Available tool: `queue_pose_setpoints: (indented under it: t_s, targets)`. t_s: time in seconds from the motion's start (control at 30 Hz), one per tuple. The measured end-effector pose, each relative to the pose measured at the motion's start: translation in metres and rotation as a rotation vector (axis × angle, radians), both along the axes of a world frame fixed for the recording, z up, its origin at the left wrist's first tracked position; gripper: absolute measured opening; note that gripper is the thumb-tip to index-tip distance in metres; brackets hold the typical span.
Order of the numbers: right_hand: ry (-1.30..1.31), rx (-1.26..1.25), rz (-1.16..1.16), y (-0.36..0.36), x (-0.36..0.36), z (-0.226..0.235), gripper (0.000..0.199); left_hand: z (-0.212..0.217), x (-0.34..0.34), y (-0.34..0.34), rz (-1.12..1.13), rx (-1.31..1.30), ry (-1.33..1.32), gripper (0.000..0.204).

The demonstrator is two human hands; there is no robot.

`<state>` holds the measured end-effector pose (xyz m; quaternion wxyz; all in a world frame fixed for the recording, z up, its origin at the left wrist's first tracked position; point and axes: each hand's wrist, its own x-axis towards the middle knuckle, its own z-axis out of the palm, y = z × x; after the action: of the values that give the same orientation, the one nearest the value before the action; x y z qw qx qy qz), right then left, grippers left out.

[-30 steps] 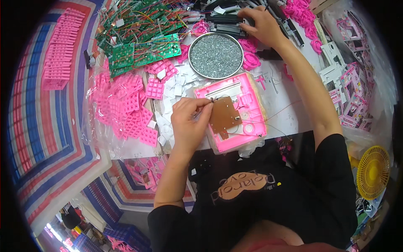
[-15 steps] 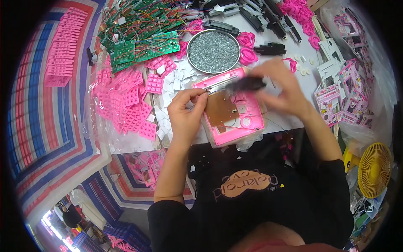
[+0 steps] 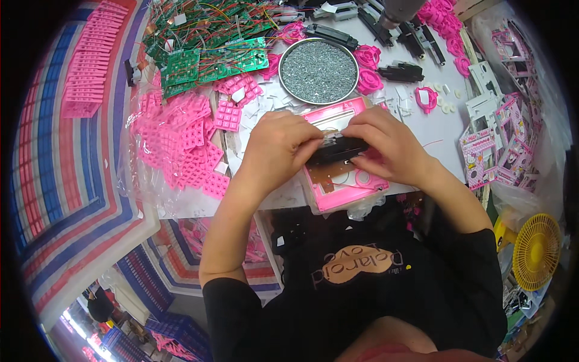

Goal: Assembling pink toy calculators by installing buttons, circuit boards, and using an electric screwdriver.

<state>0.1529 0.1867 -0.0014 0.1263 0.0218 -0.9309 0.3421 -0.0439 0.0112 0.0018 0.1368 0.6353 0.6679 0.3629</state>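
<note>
A pink plastic panel (image 3: 344, 201) lies on the table in front of me, back side up, with a brown circuit board (image 3: 321, 175) and thin wires in it. Above the board, a long black plastic mechanism (image 3: 339, 149) lies crosswise over the panel. My left hand (image 3: 280, 148) pinches its left end between thumb and fingers. At its right end, my right hand (image 3: 391, 143) closes thumb and fingertips round it. The fingers partly hide both ends, and I cannot tell whether the mechanism touches the panel.
A round metal dish (image 3: 319, 71) of small screws stands beyond the panel. Green circuit boards (image 3: 181, 69) with wires and pink keypads (image 3: 187, 136) lie left. Black mechanisms (image 3: 401, 72) and pink rings (image 3: 426, 99) lie far right. A grey cylindrical tool (image 3: 398, 9) hangs at the top.
My right hand has brought the black mechanism down and left over the panel, turned crosswise. My left hand has shifted from the panel's edge onto the mechanism's left end.
</note>
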Motion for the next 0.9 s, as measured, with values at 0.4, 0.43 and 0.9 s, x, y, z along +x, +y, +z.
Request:
queue_pose_setpoints:
  t_s: [0.4,0.43,0.9]
  targets:
    - [-0.078,0.106,0.187,0.003,-0.014,0.009,0.052,0.006,0.012,-0.01,-0.119,0.066,0.39,0.024]
    - [-0.092,0.122,0.182,0.002,-0.014,0.01,0.051,0.006,0.016,-0.013,-0.085,0.071,0.388,0.025]
    - [-0.149,0.491,-0.005,-0.044,-0.006,0.035,0.044,0.0,0.012,0.004,0.136,-0.391,-0.393,0.019]
